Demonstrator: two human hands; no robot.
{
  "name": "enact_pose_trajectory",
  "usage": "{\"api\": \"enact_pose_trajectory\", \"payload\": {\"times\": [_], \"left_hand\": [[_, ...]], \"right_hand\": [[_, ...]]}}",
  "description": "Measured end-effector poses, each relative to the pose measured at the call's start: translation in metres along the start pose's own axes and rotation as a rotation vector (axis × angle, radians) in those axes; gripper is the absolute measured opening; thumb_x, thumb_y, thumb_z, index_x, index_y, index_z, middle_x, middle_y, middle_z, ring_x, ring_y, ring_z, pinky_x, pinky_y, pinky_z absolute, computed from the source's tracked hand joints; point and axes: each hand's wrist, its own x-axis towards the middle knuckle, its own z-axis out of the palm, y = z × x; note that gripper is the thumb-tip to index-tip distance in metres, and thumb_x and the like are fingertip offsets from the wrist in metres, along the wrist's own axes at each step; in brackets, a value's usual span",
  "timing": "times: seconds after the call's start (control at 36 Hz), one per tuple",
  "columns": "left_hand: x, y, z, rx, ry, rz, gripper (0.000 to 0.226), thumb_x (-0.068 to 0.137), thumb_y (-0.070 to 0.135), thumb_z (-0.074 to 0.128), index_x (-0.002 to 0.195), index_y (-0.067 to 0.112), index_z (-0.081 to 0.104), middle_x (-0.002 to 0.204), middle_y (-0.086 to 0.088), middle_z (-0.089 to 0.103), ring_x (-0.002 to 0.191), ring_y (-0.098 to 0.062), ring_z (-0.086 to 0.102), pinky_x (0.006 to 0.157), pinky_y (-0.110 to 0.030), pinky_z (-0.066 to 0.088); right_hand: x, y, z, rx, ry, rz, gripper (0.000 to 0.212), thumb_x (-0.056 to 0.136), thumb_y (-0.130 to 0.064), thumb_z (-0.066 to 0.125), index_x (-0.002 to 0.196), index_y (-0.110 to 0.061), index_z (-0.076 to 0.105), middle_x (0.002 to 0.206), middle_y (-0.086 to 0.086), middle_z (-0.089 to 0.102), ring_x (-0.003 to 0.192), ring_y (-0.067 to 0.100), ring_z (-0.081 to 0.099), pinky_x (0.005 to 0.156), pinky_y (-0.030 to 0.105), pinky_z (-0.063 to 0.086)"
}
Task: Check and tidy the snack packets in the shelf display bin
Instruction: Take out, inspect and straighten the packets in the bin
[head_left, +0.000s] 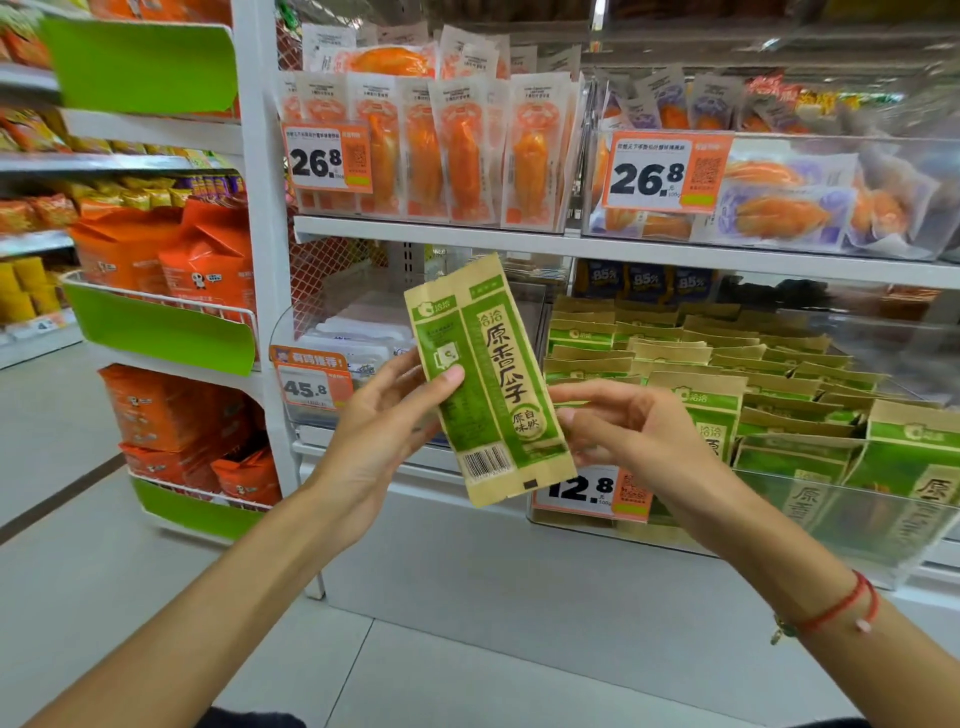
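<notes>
A green and tan snack packet (488, 379) is held upright in front of the shelf, tilted a little to the left, barcode at the bottom. My left hand (384, 415) pinches its left edge, thumb on the front. My right hand (618, 421) is at its right edge with fingers reaching behind it; the grip itself is hidden. To the right, a clear display bin (810, 525) holds several rows of the same green packets (727, 374), mostly standing, some leaning.
A 12.8 price tag (592, 491) hangs on the bin front. A neighbouring clear bin (311, 364) with a 45.8 tag sits to the left. Orange packets fill the upper shelf (571, 244). A side rack with orange bags (171, 260) stands at left. Grey floor lies below.
</notes>
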Motion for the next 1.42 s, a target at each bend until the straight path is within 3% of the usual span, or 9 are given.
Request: {"api": "enact_pose_trajectory", "payload": {"times": [0.17,0.28,0.44,0.58,0.69,0.78,0.92,1.25,1.42], "left_hand": [[0.000,-0.004,0.007,0.070,0.130,0.119,0.054,0.063,0.030,0.078,0.115,0.022,0.064,0.113,0.003,0.072,0.103,-0.009,0.069,0.081,-0.025,0.058],[-0.003,-0.002,0.011,0.078,0.126,0.187,0.058,0.062,0.029,0.079,0.117,0.018,0.064,0.112,0.003,0.072,0.098,-0.009,0.070,0.076,-0.022,0.057],[-0.002,-0.004,0.011,0.039,0.146,0.189,0.051,0.065,0.024,0.078,0.110,0.016,0.057,0.109,0.001,0.072,0.095,-0.008,0.071,0.073,-0.018,0.056],[-0.001,-0.010,0.009,0.050,0.155,0.170,0.030,0.080,0.018,0.074,0.101,0.011,0.053,0.111,-0.004,0.072,0.100,-0.011,0.070,0.079,-0.020,0.057],[-0.006,-0.006,0.015,0.195,0.107,0.186,0.046,0.074,0.043,0.074,0.114,0.022,0.065,0.110,0.011,0.072,0.110,-0.006,0.064,0.096,-0.030,0.053],[-0.016,0.001,0.024,0.124,0.022,0.165,0.061,0.070,0.043,0.079,0.122,0.019,0.060,0.104,0.020,0.071,0.102,0.001,0.066,0.088,-0.026,0.057],[-0.021,0.001,0.031,-0.037,0.003,0.203,0.050,0.069,0.035,0.070,0.115,0.019,0.060,0.110,0.002,0.073,0.101,-0.011,0.070,0.073,-0.023,0.058],[-0.007,0.003,0.037,0.084,-0.050,0.278,0.035,0.080,0.025,0.064,0.114,0.018,0.062,0.110,0.004,0.073,0.104,-0.013,0.069,0.087,-0.033,0.058],[0.027,0.029,0.058,0.120,-0.186,0.321,0.018,0.090,0.007,0.061,0.099,0.022,0.065,0.096,0.012,0.076,0.095,-0.004,0.070,0.079,-0.017,0.054]], "right_hand": [[0.001,0.004,0.006,-0.185,0.058,-0.085,0.027,0.076,-0.048,0.063,0.101,-0.038,0.063,0.086,-0.010,0.075,0.075,0.004,0.069,0.068,0.019,0.056],[0.004,0.010,0.011,-0.213,0.093,-0.141,0.019,0.085,-0.030,0.069,0.100,-0.039,0.060,0.088,-0.003,0.073,0.080,0.013,0.070,0.073,0.028,0.058],[0.004,0.014,0.009,-0.254,0.104,-0.214,0.025,0.089,-0.024,0.066,0.113,-0.027,0.062,0.093,-0.006,0.070,0.085,0.005,0.066,0.077,0.021,0.056],[0.001,0.016,0.013,-0.455,0.209,-0.447,0.030,0.087,-0.022,0.068,0.117,-0.026,0.062,0.096,-0.011,0.067,0.085,0.003,0.063,0.070,0.020,0.056],[0.000,0.018,0.012,-0.637,0.271,-0.673,0.032,0.088,-0.027,0.067,0.118,-0.015,0.067,0.091,-0.006,0.064,0.076,0.006,0.061,0.062,0.025,0.055],[-0.001,0.019,0.013,-0.702,0.311,-0.822,0.031,0.089,-0.024,0.067,0.117,-0.010,0.070,0.088,-0.001,0.062,0.069,0.010,0.058,0.055,0.031,0.053],[-0.004,0.019,0.022,-0.855,0.381,-0.999,0.026,0.085,-0.018,0.072,0.110,-0.009,0.073,0.093,0.005,0.068,0.074,0.016,0.062,0.051,0.034,0.052],[0.008,0.015,0.007,-0.722,0.448,-0.760,0.027,0.091,-0.025,0.056,0.114,-0.018,0.068,0.110,-0.001,0.059,0.102,0.011,0.054,0.076,0.026,0.051],[0.029,-0.021,-0.019,-0.568,0.530,-0.641,0.047,0.093,-0.025,0.058,0.137,-0.019,0.045,0.126,-0.006,0.051,0.117,0.004,0.048,0.098,0.013,0.039]]}}
